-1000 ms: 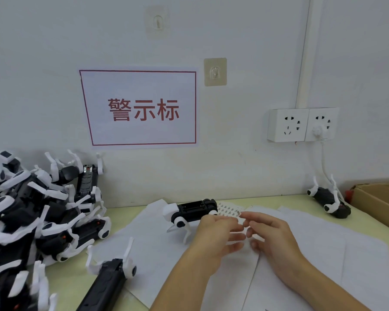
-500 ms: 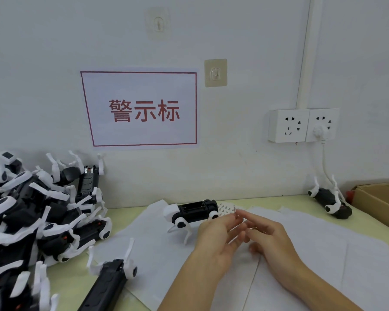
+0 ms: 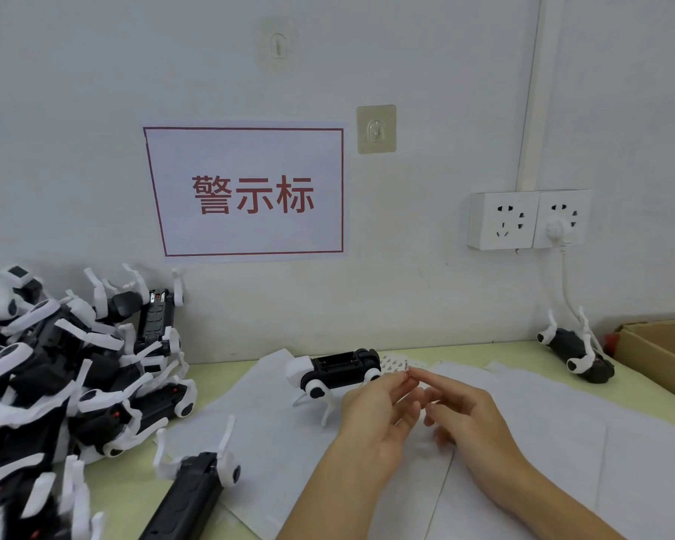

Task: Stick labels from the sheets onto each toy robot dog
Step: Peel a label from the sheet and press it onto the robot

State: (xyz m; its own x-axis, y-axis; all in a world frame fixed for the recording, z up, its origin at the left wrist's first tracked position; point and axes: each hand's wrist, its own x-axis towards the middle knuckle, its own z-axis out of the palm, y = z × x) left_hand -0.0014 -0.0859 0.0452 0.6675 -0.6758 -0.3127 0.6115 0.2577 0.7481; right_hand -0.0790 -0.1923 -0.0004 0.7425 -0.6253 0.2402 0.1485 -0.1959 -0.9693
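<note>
A black-and-white toy robot dog lies on its back on white paper just beyond my hands. Behind it a label sheet with small printed stickers lies flat. My left hand and my right hand hover close together above the paper, and their fingertips meet just in front of the sheet. Anything pinched between those fingertips is too small to make out. Another dog lies belly-up at the near left.
A heap of several toy dogs fills the left side of the table. One more dog lies at the back right under wall sockets. A cardboard box stands at the right edge.
Both hands have drawn back slightly from the label sheet toward me and risen. Their fingers have loosened and the fingertips now touch. The dogs have not moved.
</note>
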